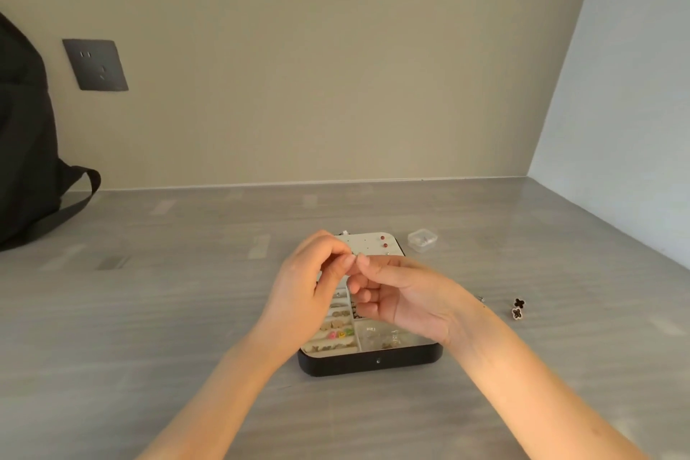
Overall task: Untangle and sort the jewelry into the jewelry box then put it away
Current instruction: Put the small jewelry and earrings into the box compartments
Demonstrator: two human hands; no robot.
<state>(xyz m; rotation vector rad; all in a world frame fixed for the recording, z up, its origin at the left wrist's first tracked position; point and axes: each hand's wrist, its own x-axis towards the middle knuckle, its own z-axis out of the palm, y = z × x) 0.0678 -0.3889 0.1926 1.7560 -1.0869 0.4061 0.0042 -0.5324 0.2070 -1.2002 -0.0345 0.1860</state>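
Observation:
A black jewelry box point(373, 360) lies open on the grey table, its pale compartments holding several small pieces, some coloured. Its cream earring panel point(373, 245) at the far end carries two red studs. My left hand point(310, 291) and my right hand point(403, 297) meet above the box. Their fingertips pinch one tiny piece of jewelry point(356, 256) between them; it is too small to identify. Both hands hide the box's middle compartments.
A small clear plastic case point(422, 240) sits just right of the box's far end. Two black clover earrings point(518, 308) lie on the table to the right. A black bag point(26, 146) stands at the far left against the wall, below a wall socket point(95, 64).

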